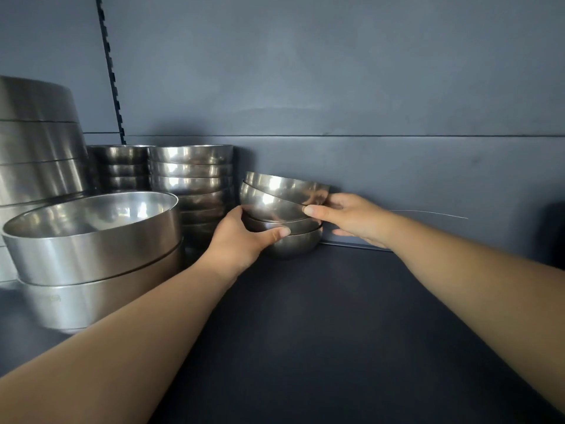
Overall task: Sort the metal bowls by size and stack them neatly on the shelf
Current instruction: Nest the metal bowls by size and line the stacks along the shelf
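Observation:
A short stack of small round metal bowls (282,203) stands on the dark shelf (336,316) near the back wall; its top two bowls sit tilted. My left hand (241,237) grips the lower bowls from the left, thumb across the front. My right hand (351,217) holds the tilted upper bowls from the right, thumb on the front. Left of them stands a taller stack of medium bowls (191,185), with another stack (122,166) behind it.
Two large straight-sided bowls (94,249) sit nested at the front left. A tall stack of very large bowls (36,142) fills the far left. A slotted upright (111,71) runs up the grey back panel. Bare shelf lies to the right.

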Tool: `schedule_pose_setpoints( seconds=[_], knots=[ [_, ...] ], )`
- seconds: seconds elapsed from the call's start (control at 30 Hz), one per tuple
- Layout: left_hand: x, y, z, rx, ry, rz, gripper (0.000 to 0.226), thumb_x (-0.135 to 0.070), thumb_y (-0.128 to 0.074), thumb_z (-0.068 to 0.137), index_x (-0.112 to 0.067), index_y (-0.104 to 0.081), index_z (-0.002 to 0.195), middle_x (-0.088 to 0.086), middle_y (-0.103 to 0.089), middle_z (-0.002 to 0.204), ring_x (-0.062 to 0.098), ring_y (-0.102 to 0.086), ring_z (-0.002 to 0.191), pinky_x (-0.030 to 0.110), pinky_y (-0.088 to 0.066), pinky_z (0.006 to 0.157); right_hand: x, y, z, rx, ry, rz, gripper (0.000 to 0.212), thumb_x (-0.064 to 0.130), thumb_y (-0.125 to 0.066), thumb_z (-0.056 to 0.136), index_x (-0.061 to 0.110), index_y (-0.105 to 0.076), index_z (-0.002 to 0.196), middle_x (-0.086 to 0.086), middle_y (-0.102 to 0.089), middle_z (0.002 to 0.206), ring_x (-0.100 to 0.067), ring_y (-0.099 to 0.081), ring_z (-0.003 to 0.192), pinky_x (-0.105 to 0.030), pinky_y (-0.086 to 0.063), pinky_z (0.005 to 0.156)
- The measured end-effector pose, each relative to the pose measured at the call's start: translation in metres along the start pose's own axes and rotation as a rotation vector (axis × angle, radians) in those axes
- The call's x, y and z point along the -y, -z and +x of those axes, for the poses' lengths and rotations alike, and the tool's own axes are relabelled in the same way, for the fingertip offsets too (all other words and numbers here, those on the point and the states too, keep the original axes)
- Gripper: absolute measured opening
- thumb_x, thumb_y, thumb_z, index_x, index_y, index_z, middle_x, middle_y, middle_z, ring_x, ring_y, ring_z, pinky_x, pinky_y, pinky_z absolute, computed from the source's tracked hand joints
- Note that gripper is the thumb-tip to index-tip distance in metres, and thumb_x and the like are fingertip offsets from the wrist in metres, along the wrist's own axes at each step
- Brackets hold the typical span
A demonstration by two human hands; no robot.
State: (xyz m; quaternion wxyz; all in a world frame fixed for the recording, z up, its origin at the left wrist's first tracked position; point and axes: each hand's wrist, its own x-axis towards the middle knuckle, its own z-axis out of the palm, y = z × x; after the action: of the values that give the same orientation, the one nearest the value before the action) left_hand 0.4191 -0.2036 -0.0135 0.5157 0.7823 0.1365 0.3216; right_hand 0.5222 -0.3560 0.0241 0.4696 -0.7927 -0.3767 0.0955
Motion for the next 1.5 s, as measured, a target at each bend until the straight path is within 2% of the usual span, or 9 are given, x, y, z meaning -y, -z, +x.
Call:
schedule_pose_setpoints(
  seconds=[0.13,0.27,0.33,0.53,0.8,1.03,1.17,1.33,1.5],
  knots=[
    [0.002,0.001,0.000,0.033,0.027,-0.016,0.057,-0.029,-0.081,0.064,-0.012,-0.059,0.115,-0.002,-0.067,0.107,0.012,-0.061,0.100,0.019,-0.047,0.086,0.004,-0.002,-0.004,0.014,0.040,0.020,0.005,0.035,-0.058,0.086,0.038,-0.059,0.083,0.006,-0.063,0.120,-0.012,-0.054,0.120,-0.019,-0.044,0.084],
    [-0.004,0.002,0.001,-0.030,-0.003,0.003,0.120,-0.069,-0.075,0.034,-0.013,-0.042,0.135,0.001,-0.055,0.134,0.019,-0.050,0.125,0.039,-0.039,0.108,0.008,-0.001,-0.006,0.015,0.080,0.012,0.008,0.032,-0.058,0.087,0.037,-0.058,0.081,0.010,-0.064,0.106,-0.007,-0.058,0.103,-0.001,-0.042,0.058],
    [-0.007,0.002,0.003,-0.057,-0.025,0.007,0.130,-0.077,-0.070,0.029,-0.014,-0.038,0.138,0.001,-0.051,0.139,0.019,-0.046,0.129,0.040,-0.037,0.110,0.008,0.001,-0.005,0.017,0.100,0.005,0.008,0.031,-0.059,0.087,0.037,-0.059,0.080,0.015,-0.060,0.095,0.003,-0.056,0.086,0.005,-0.038,0.052],
    [-0.005,0.004,0.005,-0.106,-0.030,0.025,0.123,-0.078,-0.065,0.032,-0.013,-0.045,0.134,0.003,-0.054,0.135,0.022,-0.049,0.126,0.042,-0.039,0.108,0.007,0.003,0.004,0.025,0.179,-0.008,0.011,0.024,-0.066,0.082,0.033,-0.063,0.076,0.019,-0.062,0.089,0.002,-0.057,0.090,-0.010,-0.041,0.087],
    [-0.005,-0.002,0.004,-0.154,-0.013,-0.169,0.110,-0.076,-0.072,0.034,-0.016,-0.054,0.124,0.000,-0.064,0.119,0.020,-0.061,0.110,0.040,-0.048,0.099,0.014,0.005,0.012,0.028,0.245,0.082,0.014,0.019,-0.065,0.083,0.032,-0.063,0.079,0.022,-0.062,0.092,0.007,-0.055,0.093,-0.012,-0.039,0.093],
    [-0.003,-0.004,0.005,-0.085,0.003,-0.149,0.098,-0.071,-0.071,0.041,-0.015,-0.055,0.120,0.000,-0.064,0.117,0.016,-0.060,0.109,0.038,-0.048,0.099,0.020,0.014,0.013,0.030,0.315,0.054,0.019,0.012,-0.070,0.077,0.028,-0.062,0.080,0.017,-0.063,0.088,0.002,-0.058,0.092,-0.015,-0.043,0.093],
    [-0.001,-0.007,0.006,-0.096,0.019,-0.121,0.070,-0.050,-0.073,0.067,-0.011,-0.051,0.122,0.001,-0.060,0.119,0.016,-0.056,0.110,0.034,-0.045,0.100,0.016,0.014,0.013,-0.002,0.317,0.053,0.020,0.011,-0.072,0.075,0.028,-0.062,0.077,0.016,-0.061,0.084,-0.003,-0.057,0.090,-0.019,-0.043,0.094],
    [0.001,-0.004,0.005,-0.042,0.047,-0.073,0.055,-0.044,-0.070,0.073,-0.012,-0.053,0.115,0.001,-0.062,0.113,0.017,-0.058,0.108,0.027,-0.044,0.094,0.011,0.008,0.013,0.013,0.267,0.060,0.020,0.010,-0.073,0.074,0.026,-0.061,0.077,0.013,-0.063,0.084,-0.007,-0.057,0.090,-0.023,-0.043,0.094],
    [-0.003,-0.005,0.000,-0.002,-0.016,0.037,0.065,-0.033,-0.078,0.069,-0.013,-0.047,0.122,-0.005,-0.058,0.117,0.011,-0.052,0.109,0.021,-0.036,0.091,0.002,0.002,0.006,0.043,0.137,0.156,0.015,0.015,-0.066,0.082,0.027,-0.059,0.078,0.016,-0.061,0.084,0.005,-0.058,0.078,-0.014,-0.045,0.069]
  ],
)
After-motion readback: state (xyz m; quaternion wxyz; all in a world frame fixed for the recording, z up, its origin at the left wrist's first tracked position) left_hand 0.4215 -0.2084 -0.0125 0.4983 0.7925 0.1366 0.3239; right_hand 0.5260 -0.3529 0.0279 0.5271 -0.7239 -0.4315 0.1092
